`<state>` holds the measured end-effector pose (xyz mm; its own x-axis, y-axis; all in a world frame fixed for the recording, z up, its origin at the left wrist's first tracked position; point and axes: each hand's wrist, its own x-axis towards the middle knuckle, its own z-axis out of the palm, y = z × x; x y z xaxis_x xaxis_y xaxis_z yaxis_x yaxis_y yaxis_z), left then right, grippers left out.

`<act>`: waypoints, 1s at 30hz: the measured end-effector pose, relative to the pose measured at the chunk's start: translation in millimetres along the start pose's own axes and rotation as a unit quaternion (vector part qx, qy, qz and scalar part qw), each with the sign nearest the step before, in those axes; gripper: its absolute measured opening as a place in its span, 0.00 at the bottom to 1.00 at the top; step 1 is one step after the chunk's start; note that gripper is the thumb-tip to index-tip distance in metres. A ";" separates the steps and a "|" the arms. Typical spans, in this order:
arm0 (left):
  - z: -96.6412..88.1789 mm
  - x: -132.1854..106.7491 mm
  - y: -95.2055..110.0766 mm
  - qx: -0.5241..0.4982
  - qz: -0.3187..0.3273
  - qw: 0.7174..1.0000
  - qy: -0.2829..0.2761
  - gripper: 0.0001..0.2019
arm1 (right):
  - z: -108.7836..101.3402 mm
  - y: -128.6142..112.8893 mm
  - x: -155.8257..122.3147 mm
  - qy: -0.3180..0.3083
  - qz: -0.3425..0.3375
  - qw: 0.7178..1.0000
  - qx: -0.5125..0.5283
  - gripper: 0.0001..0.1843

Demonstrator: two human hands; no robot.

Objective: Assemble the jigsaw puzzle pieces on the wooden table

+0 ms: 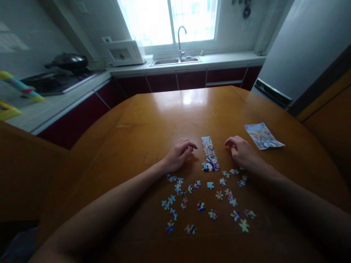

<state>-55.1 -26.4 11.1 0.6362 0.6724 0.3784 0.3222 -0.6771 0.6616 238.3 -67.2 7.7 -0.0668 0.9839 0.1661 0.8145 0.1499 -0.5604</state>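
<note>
An assembled strip of jigsaw puzzle [210,154] lies on the wooden table [170,117], running away from me. My left hand [179,153] rests on the table just left of the strip, fingers curled loosely, nothing visible in them. My right hand [241,150] rests just right of the strip, fingers also curled down toward the tabletop. Several loose puzzle pieces [203,201] are scattered on the table between my forearms, nearer to me than the strip.
A printed reference picture [263,136] lies on the table to the right. Beyond the table are a kitchen counter with a sink [175,61], a microwave [123,53], a stove with a wok [68,63], and a refrigerator [301,54] at the right.
</note>
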 end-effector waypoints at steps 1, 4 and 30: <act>0.2 0.0 0.2 -0.001 0.003 1.000 0.000 0.12 | -0.8 2.9 1.3 -0.009 0.015 1.000 -0.024 0.11; 0.5 0.1 0.5 -0.002 0.015 1.000 -0.007 0.14 | -0.4 7.8 3.6 -0.022 0.032 0.996 -0.074 0.09; 1.7 -0.3 0.3 0.031 0.037 0.998 -0.032 0.13 | 6.2 0.2 -0.3 -0.011 0.021 0.985 -0.169 0.08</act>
<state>-53.9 -27.3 10.0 0.7029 0.6012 0.3801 0.3152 -0.7424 0.5912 234.9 -66.9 2.5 -0.0383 0.9909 0.1290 0.9620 0.0715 -0.2637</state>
